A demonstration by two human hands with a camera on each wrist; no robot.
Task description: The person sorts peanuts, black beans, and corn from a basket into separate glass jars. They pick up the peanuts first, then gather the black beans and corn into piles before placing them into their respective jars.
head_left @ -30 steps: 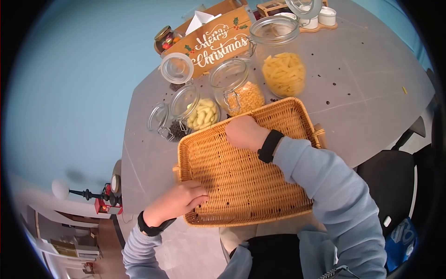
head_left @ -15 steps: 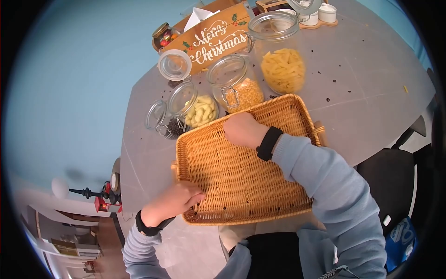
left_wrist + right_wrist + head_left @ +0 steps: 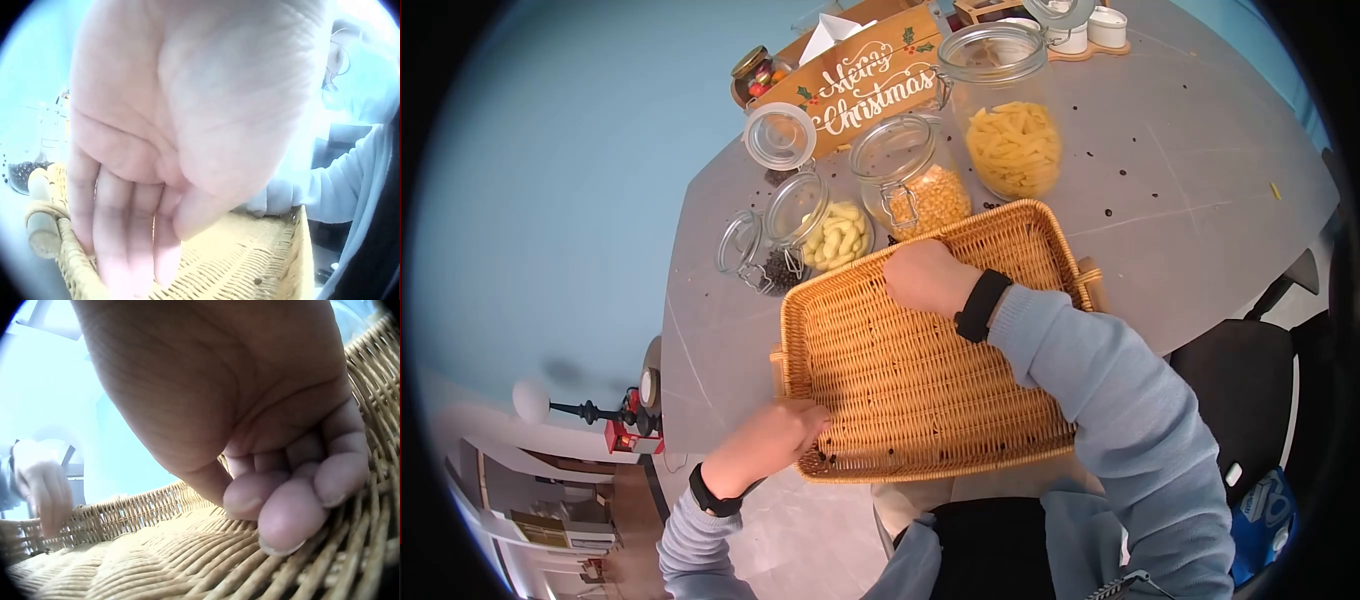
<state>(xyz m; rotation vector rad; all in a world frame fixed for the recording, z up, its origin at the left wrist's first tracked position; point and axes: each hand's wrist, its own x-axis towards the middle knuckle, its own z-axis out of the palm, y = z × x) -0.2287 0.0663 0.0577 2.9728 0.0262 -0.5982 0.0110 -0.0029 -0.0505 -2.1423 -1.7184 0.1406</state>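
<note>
A rectangular wicker basket (image 3: pixel 920 370) lies in front of the person, with a few small dark beans (image 3: pixel 891 452) along its near side. My left hand (image 3: pixel 765 440) is over the basket's near left corner; in the left wrist view its fingers (image 3: pixel 115 231) hang nearly straight beside the wicker wall, with nothing seen held. The right hand (image 3: pixel 930 278) is inside the far side. Its fingers (image 3: pixel 290 515) are curled against the weave in the right wrist view, and nothing shows between them; the inside of the curl is partly hidden.
Open glass jars with dark beans (image 3: pixel 778 272), pale curved pieces (image 3: pixel 837 240), yellow kernels (image 3: pixel 932 203) and pasta (image 3: pixel 1013 150) stand behind the basket. Farther back are a "Merry Christmas" box (image 3: pixel 875 85) and white pots (image 3: pixel 1106 28). Dark beans dot the grey table (image 3: pixel 1160 240).
The left hand has shifted slightly left and down toward the basket's near corner. The right hand stays at nearly the same spot in the basket.
</note>
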